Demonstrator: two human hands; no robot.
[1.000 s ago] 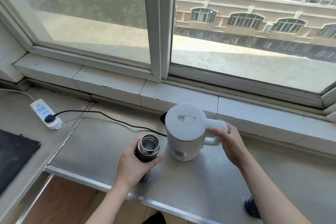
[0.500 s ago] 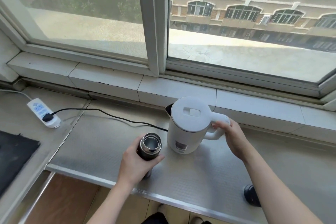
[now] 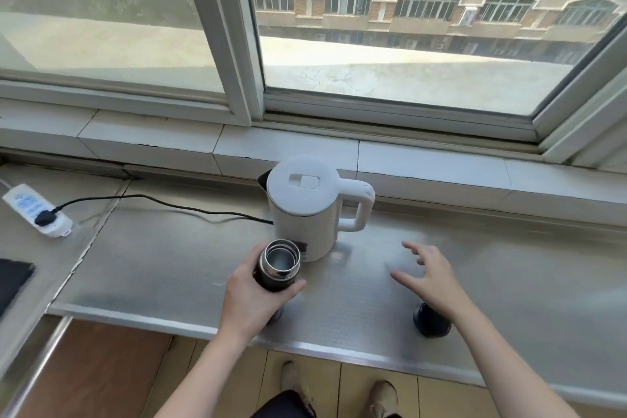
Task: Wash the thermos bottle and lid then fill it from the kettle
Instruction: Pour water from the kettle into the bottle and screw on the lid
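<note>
Two hands: left (image 3: 252, 295) grip wraps thermos bottle (image 3: 279, 265); right (image 3: 432, 273) spread, empty.

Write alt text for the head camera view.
A person's left hand grips an open thermos on a metal counter, beside a white kettle. The right hand hovers open, off the kettle's handle, above the dark lid.

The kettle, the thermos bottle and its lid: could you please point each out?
Kettle (image 3: 303, 185): head view, top of its white lid.
Thermos bottle (image 3: 275, 280): head view, dark side wall.
Lid (image 3: 429, 321): head view, dark side.
</note>
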